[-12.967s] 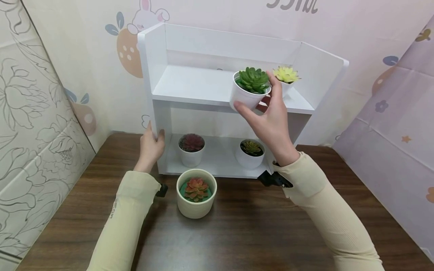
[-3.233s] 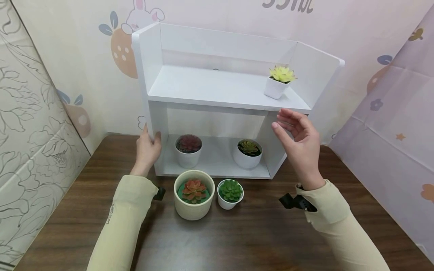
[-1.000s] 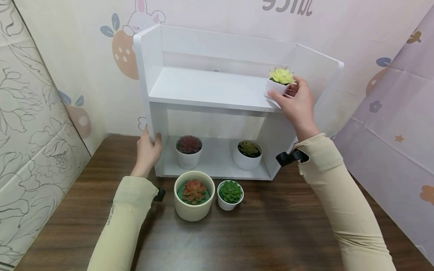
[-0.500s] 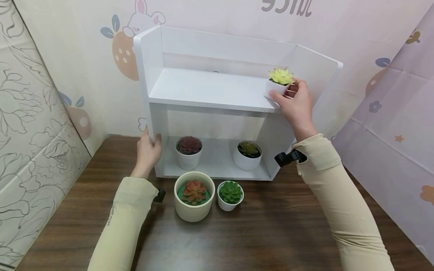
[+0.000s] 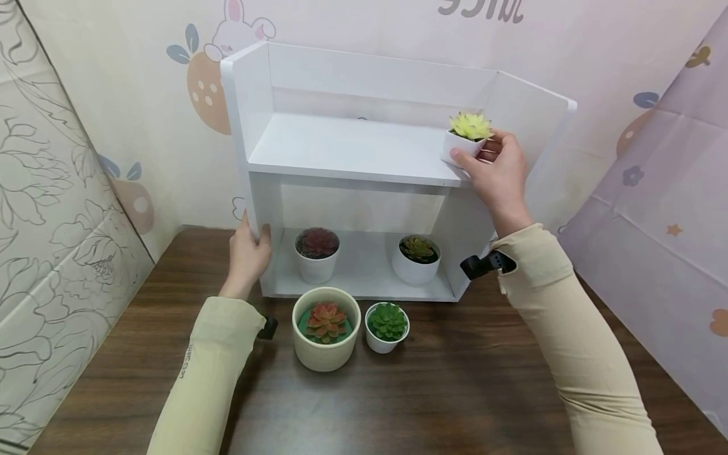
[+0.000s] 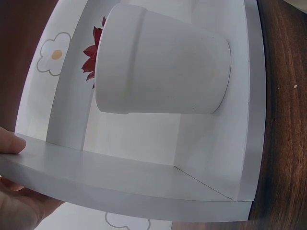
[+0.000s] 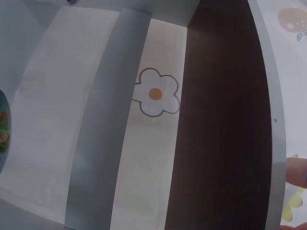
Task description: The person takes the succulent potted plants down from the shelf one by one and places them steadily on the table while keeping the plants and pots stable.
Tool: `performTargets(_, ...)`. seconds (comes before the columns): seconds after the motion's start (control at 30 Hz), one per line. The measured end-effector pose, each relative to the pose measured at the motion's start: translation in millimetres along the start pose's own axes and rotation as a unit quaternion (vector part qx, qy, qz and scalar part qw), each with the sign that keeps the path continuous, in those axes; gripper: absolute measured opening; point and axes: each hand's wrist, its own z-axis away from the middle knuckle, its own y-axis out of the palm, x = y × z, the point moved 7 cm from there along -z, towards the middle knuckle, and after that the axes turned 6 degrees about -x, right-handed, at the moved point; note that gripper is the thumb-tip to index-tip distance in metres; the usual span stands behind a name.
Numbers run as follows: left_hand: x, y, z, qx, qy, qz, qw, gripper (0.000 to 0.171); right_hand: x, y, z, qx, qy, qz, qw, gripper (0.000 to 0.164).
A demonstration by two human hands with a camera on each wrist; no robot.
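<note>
While the left hand (image 5: 248, 256) grips an edge (image 5: 237, 129), the right hand (image 5: 500, 177) pinches a yellow succulent (image 5: 469, 127) beside open shelf (image 5: 341, 142).

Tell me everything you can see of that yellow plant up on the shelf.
The yellow plant is a rosette of pointed, pale yellow-green leaves above dark filling in a white pot, material unclear. It stands roughly upright near the right end of the upper shelf. The right hand grips the pot, hiding part of its side.

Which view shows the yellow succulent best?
Head: the yellow succulent and part of its white pot show, held by the right hand. Right wrist: just a sliver at the right edge. Left wrist: none of it.
</note>
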Motion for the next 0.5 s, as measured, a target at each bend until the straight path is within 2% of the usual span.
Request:
performTargets(0.3,0.0,0.1,-0.6,0.003,-0.002,-0.003,1.0000,0.042,0.6,-4.6,5.2,-0.002,-0.005,-0.031,1.000,0.068)
performTargets(0.5,-0.2,-0.6,-1.8,0.001,0.000,-0.001,1.0000,0.042,2.6,-10.3,11.4,-0.006,-0.011,-0.032,0.999,0.069)
